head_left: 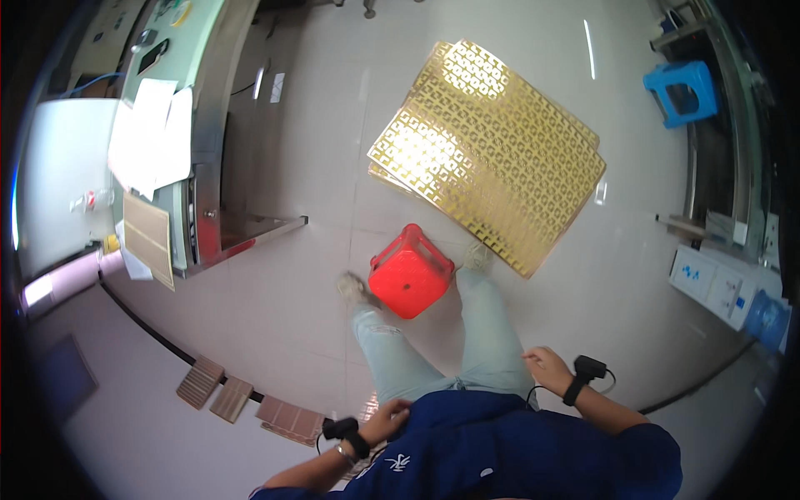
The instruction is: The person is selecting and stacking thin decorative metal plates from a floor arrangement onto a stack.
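My left hand (387, 419) hangs at the hem of my dark blue shirt, its fingertips partly hidden against the cloth. I cannot make out anything in it. Out beside my right thigh, my right hand (547, 368) hangs loose with fingers apart, and no object shows in it. A red plastic stool (410, 279) stands on the floor between my feet. Just beyond it lies a stack of shiny gold sheets (525, 133) with a repeating cut-out pattern, its near corner close to my right foot. Neither hand touches the stool or the sheets.
On the left stands a glass-topped metal desk (208, 125) with white papers (158, 137) and a phone (153, 57). A blue stool (682, 93) sits by the right-hand rack. Below it are a white cabinet (708, 279) and a blue water bottle (765, 315). Brown sample panels (287, 419) rest against the near-left wall.
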`<control>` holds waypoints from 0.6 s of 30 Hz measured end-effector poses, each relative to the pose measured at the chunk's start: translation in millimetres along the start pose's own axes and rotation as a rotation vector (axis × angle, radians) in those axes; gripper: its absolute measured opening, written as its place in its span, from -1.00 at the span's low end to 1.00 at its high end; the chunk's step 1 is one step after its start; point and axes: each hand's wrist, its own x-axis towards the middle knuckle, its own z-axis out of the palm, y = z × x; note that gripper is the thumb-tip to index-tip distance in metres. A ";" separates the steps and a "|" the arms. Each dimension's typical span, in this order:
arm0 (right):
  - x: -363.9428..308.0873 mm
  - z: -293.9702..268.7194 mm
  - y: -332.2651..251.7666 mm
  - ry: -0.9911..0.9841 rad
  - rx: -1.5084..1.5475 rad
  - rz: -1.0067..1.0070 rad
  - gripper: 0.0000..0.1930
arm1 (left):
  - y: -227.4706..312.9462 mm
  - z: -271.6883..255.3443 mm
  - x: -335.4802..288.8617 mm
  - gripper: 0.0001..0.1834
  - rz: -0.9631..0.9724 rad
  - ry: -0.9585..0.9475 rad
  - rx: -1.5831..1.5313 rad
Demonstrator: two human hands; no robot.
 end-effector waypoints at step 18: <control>-95.3 184.2 -62.2 -0.579 0.332 0.519 -0.73 | -174.8 -278.3 -60.9 -0.56 -0.198 -0.559 0.269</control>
